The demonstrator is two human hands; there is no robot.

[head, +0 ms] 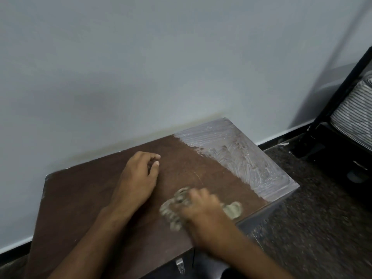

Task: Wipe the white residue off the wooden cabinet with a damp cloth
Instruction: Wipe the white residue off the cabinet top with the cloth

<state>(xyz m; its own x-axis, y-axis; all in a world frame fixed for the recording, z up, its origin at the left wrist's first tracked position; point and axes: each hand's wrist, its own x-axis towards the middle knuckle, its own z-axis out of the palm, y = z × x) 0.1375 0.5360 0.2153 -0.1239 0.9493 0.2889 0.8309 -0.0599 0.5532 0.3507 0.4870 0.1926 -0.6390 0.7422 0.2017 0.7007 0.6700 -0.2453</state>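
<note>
Residue [237, 156] covers the cabinet's [80, 198] right end. Right hand [203, 208] grips the cloth [173, 212] on the top. Left hand [136, 178] rests there, fingers loosely curled.

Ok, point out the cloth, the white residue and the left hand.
cloth [171, 210]: head view, on the bunched part sticking out left of the right hand.
white residue [241, 156]: head view, middle of the smeared patch on the cabinet's far right corner.
left hand [136, 178]: head view, back of the hand.

Showing: one wooden cabinet [84, 198], one cloth [175, 208], one white residue patch [241, 158], two hands — left hand [134, 182], right hand [203, 210], one chair [346, 125].
</note>
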